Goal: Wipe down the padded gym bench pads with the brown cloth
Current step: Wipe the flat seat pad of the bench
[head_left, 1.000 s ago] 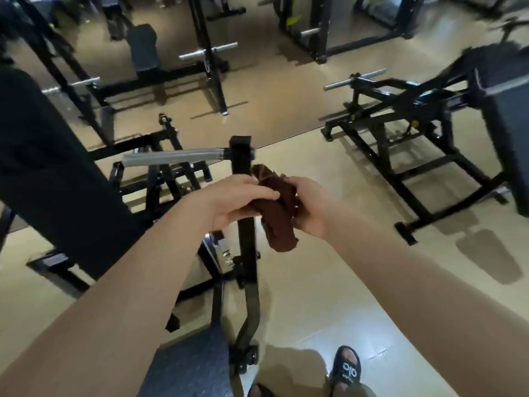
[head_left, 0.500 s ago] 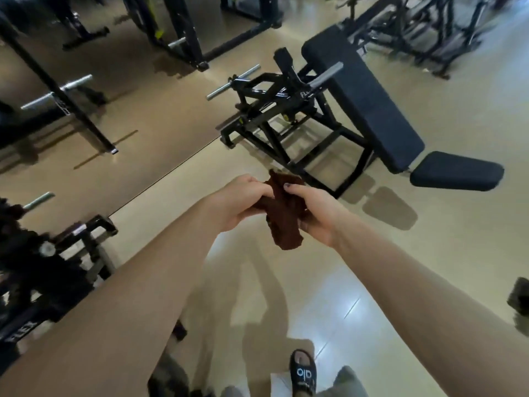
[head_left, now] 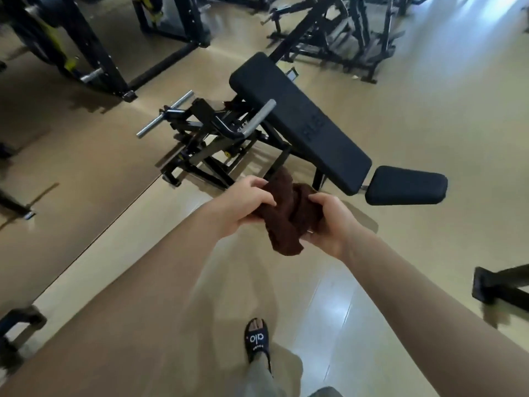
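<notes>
You hold the cloth [head_left: 286,216] in both hands out in front of you, above the floor [head_left: 429,110] and clear of any pad.

Grip: your left hand [head_left: 243,206] has its fingers curled over the cloth's upper left fold, thumb on top. Your right hand [head_left: 329,222] cups the right side from below, thumb pressing in. The cloth is bunched and twisted between them, with a loose end hanging down below your hands.

Where the work is: the bench [head_left: 217,144] stands just ahead of your hands. Its long back pad [head_left: 300,121] slopes down toward the right, and the short seat pad [head_left: 406,184] sits at its lower end, with a small gap between the two. Neither hand touches either pad.

Progress, as a judgement: on this bench the wiping looks not yet begun. The cloth is off the surface, and I can see no wet streak or sheen on either pad, though the dark vinyl and the soft focus would hide one. You seem to be gathering or refolding the cloth for a pass.

Left to do: bring the cloth down onto the back pad, cover its whole length, then do the seat pad.

Other machines [head_left: 343,32] stand behind; their pads, if any, are too unclear to judge.
</notes>
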Motion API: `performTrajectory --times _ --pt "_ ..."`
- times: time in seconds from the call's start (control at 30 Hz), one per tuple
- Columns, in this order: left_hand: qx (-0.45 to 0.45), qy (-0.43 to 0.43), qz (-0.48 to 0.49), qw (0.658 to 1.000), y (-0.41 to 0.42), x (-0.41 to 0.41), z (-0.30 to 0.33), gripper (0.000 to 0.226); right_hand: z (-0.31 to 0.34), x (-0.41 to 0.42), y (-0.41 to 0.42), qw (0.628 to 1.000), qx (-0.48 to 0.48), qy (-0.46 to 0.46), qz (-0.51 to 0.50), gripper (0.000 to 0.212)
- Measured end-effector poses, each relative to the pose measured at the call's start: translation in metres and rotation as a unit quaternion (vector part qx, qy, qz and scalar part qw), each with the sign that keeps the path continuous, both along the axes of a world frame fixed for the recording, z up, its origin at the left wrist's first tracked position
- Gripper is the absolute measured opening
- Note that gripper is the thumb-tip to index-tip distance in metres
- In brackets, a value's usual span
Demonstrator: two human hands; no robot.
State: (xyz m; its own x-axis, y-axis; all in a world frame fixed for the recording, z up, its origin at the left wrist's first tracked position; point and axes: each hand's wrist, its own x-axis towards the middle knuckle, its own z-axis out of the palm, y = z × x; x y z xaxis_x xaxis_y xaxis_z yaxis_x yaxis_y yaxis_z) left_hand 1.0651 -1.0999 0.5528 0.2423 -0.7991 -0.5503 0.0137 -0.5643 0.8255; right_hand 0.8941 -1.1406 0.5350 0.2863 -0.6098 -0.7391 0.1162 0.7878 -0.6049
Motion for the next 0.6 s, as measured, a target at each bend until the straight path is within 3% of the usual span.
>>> performTrajectory --times 0.13,0.23,0.33,0.43,0.53,0.6 --pt "-0.007 -0.031 -0.026 0.999 -0.077 0.025 0.003 0.036 0.002 0.018 -0.066 1.0 -0.006 0.013 -0.021 0.021" --pt "-0.007 -0.069 -0.052 0.996 -0.13 0.038 0.004 0.039 0.006 0.029 -0.117 0.991 -0.059 0.119 0.025 0.013" --pt "0.008 -0.155 -0.104 0.982 -0.18 0.051 0.001 0.024 0.004 0.024 -0.175 0.974 -0.123 0.187 0.044 0.009" --pt "0.03 -0.21 -0.101 0.972 -0.236 0.059 -0.009 0.012 -0.006 0.01 -0.238 0.973 -0.145 0.178 0.02 0.008" --pt "0.062 -0.181 -0.053 0.98 -0.287 0.052 -0.015 0.009 -0.008 0.002 -0.3 0.978 -0.151 0.141 0.009 0.012" --pt "0.091 -0.112 -0.009 0.989 -0.318 0.043 -0.019 0.008 -0.004 -0.002 -0.34 0.975 -0.174 0.135 0.021 0.015"
